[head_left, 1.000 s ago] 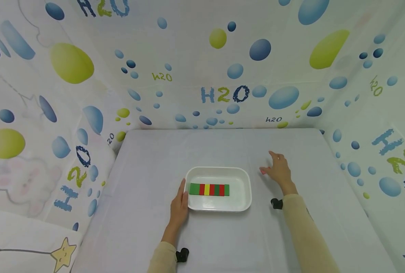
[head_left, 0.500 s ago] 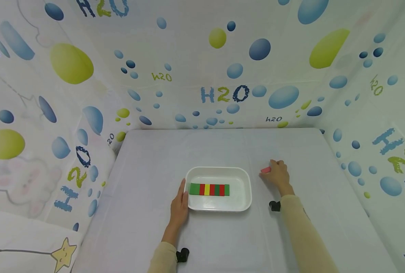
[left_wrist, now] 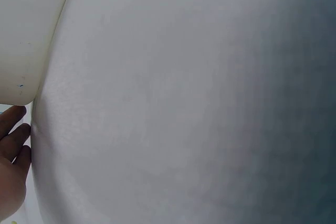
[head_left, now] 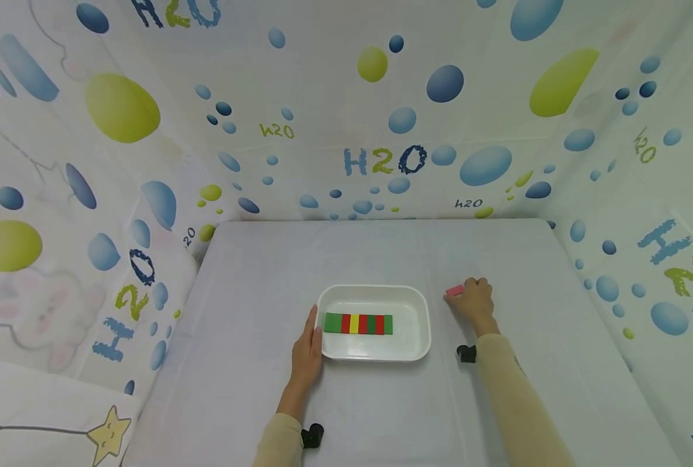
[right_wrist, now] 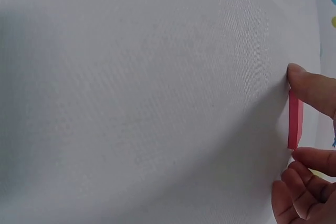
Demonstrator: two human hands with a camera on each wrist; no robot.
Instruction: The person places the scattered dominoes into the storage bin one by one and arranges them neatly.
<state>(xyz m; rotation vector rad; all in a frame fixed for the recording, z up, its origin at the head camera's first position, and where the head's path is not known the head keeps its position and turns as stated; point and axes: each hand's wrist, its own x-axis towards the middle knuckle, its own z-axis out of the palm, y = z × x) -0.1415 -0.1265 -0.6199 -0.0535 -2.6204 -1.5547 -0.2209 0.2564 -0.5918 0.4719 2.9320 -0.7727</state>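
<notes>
My left hand (head_left: 308,353) rests against the left end of a white tray (head_left: 411,353), its fingers fairly straight along the rim. In the left wrist view, several fingertips (left_wrist: 21,110) lie right at the corner of the tray (left_wrist: 23,45). Inside the tray, a row of green, red and yellow blocks (head_left: 354,324) lies side by side, nearer the left end. Right of the tray, my right hand (head_left: 476,303) pinches a red block (head_left: 454,290) by its ends. The right wrist view shows the red block (right_wrist: 295,119) between thumb and index finger, close at the tabletop; the other fingers are bent.
A white cloth (head_left: 381,415) covers the table. Printed curtains (head_left: 334,97) with blue and green dots enclose its back and sides. Small black wrist cameras (head_left: 312,436) sit at both sleeves. The tray's right part shows bare white floor.
My right hand has shifted slightly toward me, and its fingers have closed in on the red block, which shows more fully now. My left hand, the tray and the row of blocks stay put.
</notes>
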